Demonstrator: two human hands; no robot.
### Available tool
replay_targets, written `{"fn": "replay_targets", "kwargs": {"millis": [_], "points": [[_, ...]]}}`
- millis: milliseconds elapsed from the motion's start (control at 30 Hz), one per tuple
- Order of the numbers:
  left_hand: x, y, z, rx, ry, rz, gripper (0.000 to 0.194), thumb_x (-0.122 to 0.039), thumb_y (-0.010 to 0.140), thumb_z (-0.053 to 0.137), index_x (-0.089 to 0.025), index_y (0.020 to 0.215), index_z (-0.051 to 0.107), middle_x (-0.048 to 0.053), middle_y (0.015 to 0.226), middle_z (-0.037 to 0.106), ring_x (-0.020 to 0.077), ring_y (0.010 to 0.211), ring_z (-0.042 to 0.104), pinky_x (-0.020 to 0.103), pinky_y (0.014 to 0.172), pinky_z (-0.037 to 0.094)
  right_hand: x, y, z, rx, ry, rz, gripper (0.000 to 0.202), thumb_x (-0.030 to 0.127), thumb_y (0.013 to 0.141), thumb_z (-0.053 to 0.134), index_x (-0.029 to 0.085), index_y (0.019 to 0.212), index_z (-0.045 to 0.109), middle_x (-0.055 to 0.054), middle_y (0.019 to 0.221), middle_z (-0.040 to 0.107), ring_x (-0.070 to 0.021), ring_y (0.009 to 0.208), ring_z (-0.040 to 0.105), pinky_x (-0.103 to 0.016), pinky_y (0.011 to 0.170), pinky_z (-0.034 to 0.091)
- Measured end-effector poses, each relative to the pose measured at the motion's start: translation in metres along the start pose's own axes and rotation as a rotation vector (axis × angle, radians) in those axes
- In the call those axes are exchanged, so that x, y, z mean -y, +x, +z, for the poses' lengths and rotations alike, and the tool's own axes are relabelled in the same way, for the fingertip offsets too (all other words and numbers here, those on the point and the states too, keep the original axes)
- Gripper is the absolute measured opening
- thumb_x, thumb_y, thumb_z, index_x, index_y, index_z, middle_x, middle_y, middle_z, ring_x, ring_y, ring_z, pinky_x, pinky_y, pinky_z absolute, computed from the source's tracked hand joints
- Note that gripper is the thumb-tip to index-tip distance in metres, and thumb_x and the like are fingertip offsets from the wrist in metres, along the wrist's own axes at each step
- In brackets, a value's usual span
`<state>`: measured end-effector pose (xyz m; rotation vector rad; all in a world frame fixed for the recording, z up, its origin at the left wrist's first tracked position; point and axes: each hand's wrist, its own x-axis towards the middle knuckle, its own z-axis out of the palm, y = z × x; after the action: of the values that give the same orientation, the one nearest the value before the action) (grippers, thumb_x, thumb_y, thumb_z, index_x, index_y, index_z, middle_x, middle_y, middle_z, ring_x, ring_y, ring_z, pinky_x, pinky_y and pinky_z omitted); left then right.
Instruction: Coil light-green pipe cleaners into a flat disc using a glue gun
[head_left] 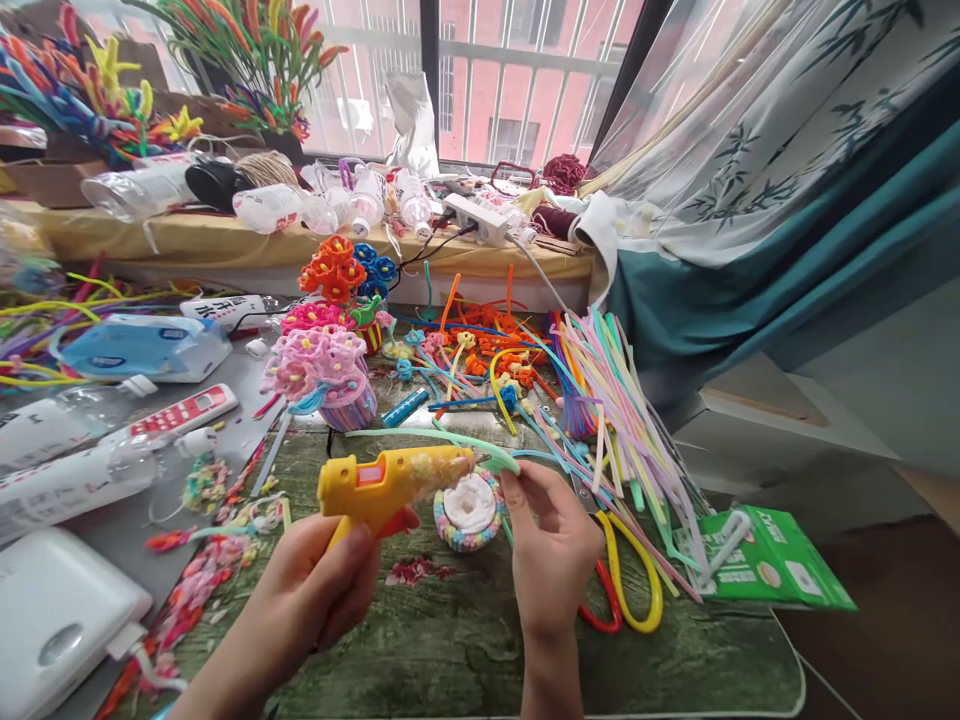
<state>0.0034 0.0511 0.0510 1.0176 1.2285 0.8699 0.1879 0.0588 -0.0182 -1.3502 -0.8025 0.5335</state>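
My left hand (322, 580) is wrapped round the handle of a yellow glue gun (397, 480), whose nozzle points right. Pinched in my right hand (551, 530) is a pale green fuzzy stem (499, 458), its long end trailing left behind the gun. The nozzle tip is close to the stem near my right fingertips; whether they touch is hard to tell. Below the nozzle, between my hands, stands a small round pot (470, 512) with a pastel beaded-looking side and white filling with a hole in it.
Scissors with red and yellow handles (634, 575) lie right of my right hand, near a green packet (772, 560) and a bundle of pastel stems (622, 400). Pink flower pots (322, 370) stand behind the gun. Bottles and a white power bank (67, 620) are at left.
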Motion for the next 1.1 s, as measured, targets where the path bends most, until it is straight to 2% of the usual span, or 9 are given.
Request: {"fn": "replay_targets", "kwargs": {"millis": [100, 333, 533, 767, 1100], "points": [[0.0, 0.0035, 0.0019, 0.028, -0.05, -0.01, 0.061, -0.076, 0.072, 0.07, -0.015, 0.073, 0.07, -0.009, 0.042, 0.03, 0.0038, 0.039, 0.016, 0.02, 0.038, 0.01, -0.0006, 0.0002, -0.0004, 0.0, 0.014, 0.015, 0.026, 0.043, 0.082, 0.079, 0.017, 0.088, 0.078, -0.01, 0.087, 0.079, -0.0264, 0.077, 0.075, -0.036, 0.07, 0.063], [0.0011, 0.0059, 0.004, 0.015, -0.104, -0.018, 0.051, -0.068, 0.077, 0.071, -0.017, 0.08, 0.067, -0.01, 0.045, 0.031, 0.0034, 0.04, 0.015, 0.018, 0.037, 0.01, 0.004, -0.0002, -0.0003, 0.008, 0.003, 0.017, 0.022, 0.04, 0.084, 0.077, 0.018, 0.089, 0.079, -0.008, 0.087, 0.078, -0.0246, 0.077, 0.074, -0.035, 0.071, 0.061], [0.0006, 0.0061, 0.004, 0.026, -0.126, -0.033, 0.055, -0.071, 0.073, 0.074, -0.017, 0.079, 0.064, -0.011, 0.045, 0.031, 0.0029, 0.04, 0.015, 0.018, 0.037, 0.011, 0.0024, 0.0001, -0.0006, -0.001, 0.011, 0.011, 0.023, 0.04, 0.084, 0.077, 0.018, 0.089, 0.078, -0.009, 0.089, 0.078, -0.0255, 0.078, 0.075, -0.035, 0.071, 0.062], [-0.0004, 0.0061, 0.0065, 0.016, -0.123, -0.018, 0.051, -0.068, 0.075, 0.073, -0.018, 0.077, 0.062, -0.011, 0.046, 0.031, 0.003, 0.04, 0.015, 0.017, 0.037, 0.01, 0.0001, 0.0004, -0.001, 0.006, 0.008, 0.008, 0.025, 0.041, 0.084, 0.077, 0.017, 0.089, 0.078, -0.01, 0.089, 0.079, -0.0253, 0.077, 0.074, -0.036, 0.07, 0.062], [0.0002, 0.0081, 0.0053, 0.029, -0.159, -0.033, 0.052, -0.068, 0.073, 0.076, -0.017, 0.079, 0.065, -0.011, 0.045, 0.032, 0.0022, 0.04, 0.016, 0.016, 0.036, 0.012, -0.0019, 0.0004, -0.0014, 0.0, -0.005, 0.021, 0.026, 0.042, 0.083, 0.078, 0.017, 0.088, 0.079, -0.01, 0.088, 0.079, -0.0257, 0.078, 0.075, -0.035, 0.071, 0.062]]}}
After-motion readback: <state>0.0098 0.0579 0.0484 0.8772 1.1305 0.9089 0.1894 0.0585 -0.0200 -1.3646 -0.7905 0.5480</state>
